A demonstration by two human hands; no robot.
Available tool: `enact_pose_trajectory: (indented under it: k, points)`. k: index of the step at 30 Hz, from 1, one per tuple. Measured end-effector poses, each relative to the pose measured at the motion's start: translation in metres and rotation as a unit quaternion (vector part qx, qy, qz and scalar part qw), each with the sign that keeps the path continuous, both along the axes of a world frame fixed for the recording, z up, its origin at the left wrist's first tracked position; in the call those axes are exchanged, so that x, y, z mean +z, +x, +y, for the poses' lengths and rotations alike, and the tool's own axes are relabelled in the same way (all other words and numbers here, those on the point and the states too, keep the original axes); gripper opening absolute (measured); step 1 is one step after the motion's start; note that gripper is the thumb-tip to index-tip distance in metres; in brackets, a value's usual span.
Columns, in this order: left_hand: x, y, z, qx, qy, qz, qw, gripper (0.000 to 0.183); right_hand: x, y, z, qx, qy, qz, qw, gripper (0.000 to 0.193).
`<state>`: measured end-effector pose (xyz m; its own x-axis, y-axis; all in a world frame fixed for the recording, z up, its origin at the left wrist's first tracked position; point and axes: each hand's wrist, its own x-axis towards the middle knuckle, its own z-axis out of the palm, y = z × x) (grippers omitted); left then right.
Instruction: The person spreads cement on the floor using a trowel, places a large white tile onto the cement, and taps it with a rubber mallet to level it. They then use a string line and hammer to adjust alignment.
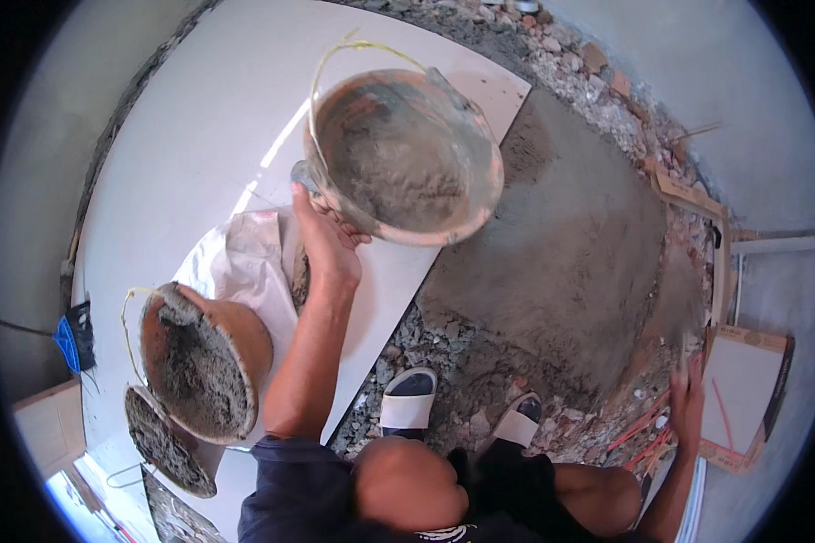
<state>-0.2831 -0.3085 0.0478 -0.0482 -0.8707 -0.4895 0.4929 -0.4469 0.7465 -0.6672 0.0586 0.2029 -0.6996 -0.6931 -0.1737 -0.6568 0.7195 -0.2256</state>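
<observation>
My left hand (330,244) grips the side of a mortar-caked bucket (444,237) near its lower left rim. The bucket is tipped so its mouth faces me; wet grey mortar lines the inside, and a thin yellow handle loops over its far side. At the far right my right hand (686,403) is closed round the handle of what looks like a trowel (684,303), its blade smeared by motion. The trowel is over the right edge of a bed of wet mortar (561,253) spread on the ground.
A large white panel (190,118) covers the left. On it are a mortar-filled bucket (252,339), another mortar container (206,460) and a white sack (231,253). Rubble (598,86) lines the far wall. A flat carton (743,394) lies right; my sandalled feet (407,412) are near.
</observation>
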Motion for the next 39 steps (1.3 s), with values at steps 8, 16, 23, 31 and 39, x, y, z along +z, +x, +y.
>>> enact_pose_trajectory:
  k: [8, 16, 23, 31, 39]
  points:
    - [-0.02, 0.021, 0.043, -0.016, -0.001, -0.016, 1.0, 0.061, 0.061, 0.095, -0.239, 0.447, 0.009, 0.002, 0.895, 0.045]
    - [-0.03, 0.024, 0.047, -0.026, -0.019, -0.011, 0.999, 0.04, -0.032, 0.227, -0.391, 0.514, 0.289, 0.155, 0.793, 0.024]
    - [-0.033, 0.021, 0.048, -0.004, -0.073, -0.002, 0.997, 0.028, -0.072, 0.261, -0.329, 0.615, 0.165, 0.243, 0.732, 0.023]
    - [-0.032, 0.03, 0.05, -0.049, -0.052, -0.014, 0.997, 0.028, -0.045, 0.249, -0.286, 0.608, 0.167, 0.25, 0.735, 0.042]
    - [-0.038, 0.031, 0.049, -0.027, -0.047, 0.011, 0.998, 0.03, 0.045, 0.186, -0.311, 0.497, 0.249, 0.188, 0.81, 0.049]
